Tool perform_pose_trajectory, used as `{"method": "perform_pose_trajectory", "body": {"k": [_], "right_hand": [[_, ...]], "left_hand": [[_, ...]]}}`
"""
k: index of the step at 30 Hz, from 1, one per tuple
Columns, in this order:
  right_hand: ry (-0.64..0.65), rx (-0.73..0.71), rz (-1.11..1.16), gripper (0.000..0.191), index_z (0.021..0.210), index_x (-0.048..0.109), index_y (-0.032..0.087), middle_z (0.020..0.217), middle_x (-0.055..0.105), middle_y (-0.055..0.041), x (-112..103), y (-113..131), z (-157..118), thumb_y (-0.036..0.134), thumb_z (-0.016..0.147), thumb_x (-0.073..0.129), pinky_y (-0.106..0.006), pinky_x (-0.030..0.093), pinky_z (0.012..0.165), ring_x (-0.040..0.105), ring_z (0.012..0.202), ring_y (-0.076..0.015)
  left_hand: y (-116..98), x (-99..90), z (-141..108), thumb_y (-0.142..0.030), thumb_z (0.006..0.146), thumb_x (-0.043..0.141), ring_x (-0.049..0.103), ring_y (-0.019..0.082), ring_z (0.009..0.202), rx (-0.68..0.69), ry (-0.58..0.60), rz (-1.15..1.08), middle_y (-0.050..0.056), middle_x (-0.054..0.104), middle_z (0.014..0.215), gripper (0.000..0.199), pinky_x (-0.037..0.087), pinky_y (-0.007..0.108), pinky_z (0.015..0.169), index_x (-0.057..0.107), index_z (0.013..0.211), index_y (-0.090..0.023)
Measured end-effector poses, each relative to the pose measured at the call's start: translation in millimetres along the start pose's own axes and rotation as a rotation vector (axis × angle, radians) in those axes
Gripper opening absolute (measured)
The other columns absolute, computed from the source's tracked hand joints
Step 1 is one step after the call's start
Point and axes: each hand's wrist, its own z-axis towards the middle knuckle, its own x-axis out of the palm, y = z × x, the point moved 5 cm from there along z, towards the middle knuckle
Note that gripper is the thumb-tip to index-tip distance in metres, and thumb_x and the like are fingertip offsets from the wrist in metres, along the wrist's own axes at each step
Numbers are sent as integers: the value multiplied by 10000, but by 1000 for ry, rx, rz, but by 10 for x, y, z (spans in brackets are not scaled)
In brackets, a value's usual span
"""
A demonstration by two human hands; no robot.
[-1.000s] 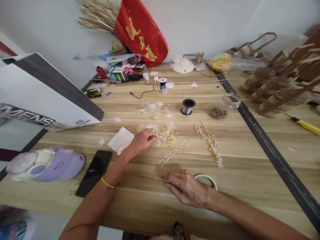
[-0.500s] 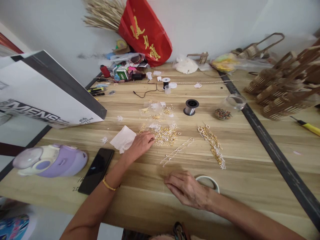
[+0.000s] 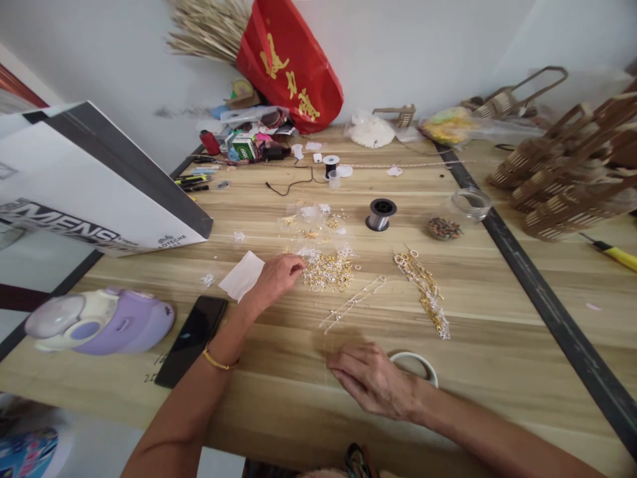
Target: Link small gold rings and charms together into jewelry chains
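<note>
My left hand (image 3: 277, 279) reaches to the left edge of a pile of gold and silver beads (image 3: 328, 271), its fingertips drawn together; whatever sits between them is too small to make out. A crumpled white tissue (image 3: 243, 273) lies beside that hand. Closer to me, my right hand (image 3: 371, 378) rests over the wood, thumb and fingers pinched on a faint, thin clear thread (image 3: 326, 358). Between the hands and the pile lies a beaded chain (image 3: 354, 305). A bundle of gold and silver chains (image 3: 423, 292) is further right. A white bangle (image 3: 415, 358) circles my right wrist.
A wire spool (image 3: 381, 214) and a clear jar of dark beads (image 3: 458, 212) stand behind. On the left are a phone (image 3: 192, 342), a purple bottle (image 3: 104, 320) and a large box (image 3: 99, 186). Small baskets (image 3: 557, 172) crowd the right; a red bag (image 3: 293, 66) leans at the wall.
My left hand has shifted slightly up and left along the bead pile's edge, its fingers more drawn together. My right hand stays in place.
</note>
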Motion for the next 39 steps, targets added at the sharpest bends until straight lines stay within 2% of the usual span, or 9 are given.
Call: {"method": "perform_pose_trajectory", "body": {"k": [9,17,22,25,29,33,39], "right_hand": [[16,-6,5,153,931,531,156,704,563,-28,13,3,-2,158,926,378,-250,347,575,486,616,-127],[11,-15,-8,143,928,527,155,697,562,-25,23,5,-6,162,925,384,-247,340,565,483,606,-125],[-4,-20,-10,133,920,521,157,693,559,-21,9,15,-4,156,921,388,-243,337,567,487,608,-122],[-4,-19,-14,133,932,520,159,700,563,-21,8,13,-4,155,920,387,-247,340,569,495,611,-124],[8,-10,-12,141,937,520,164,704,563,-25,21,-7,-11,168,926,380,-250,351,573,500,614,-129],[4,-9,-12,136,945,515,166,704,562,-26,28,-19,-18,174,929,381,-250,352,570,503,613,-130],[-2,-12,-4,133,948,517,164,716,571,-29,28,-14,-16,167,924,386,-247,346,578,496,624,-130]], "left_hand": [[-178,100,30,-156,793,530,559,162,723,62,63,68,39,627,772,131,413,271,683,652,747,-169],[-208,183,42,-157,828,473,564,187,771,40,83,201,57,619,778,190,412,289,701,642,741,-160],[-210,197,44,-163,835,458,566,182,771,49,79,180,57,620,785,205,418,294,720,634,729,-163],[-189,168,54,-173,812,489,568,170,754,7,37,52,47,633,783,174,422,281,701,639,724,-169],[-80,121,62,-238,773,551,570,149,696,-103,-27,-320,38,653,759,132,425,258,654,649,755,-151],[36,120,44,-314,732,607,556,128,657,-225,-34,-684,17,645,703,196,416,242,634,653,765,-127],[55,148,5,-317,654,686,514,84,575,-354,-58,-1039,1,626,653,215,410,230,595,650,727,-118]]}}
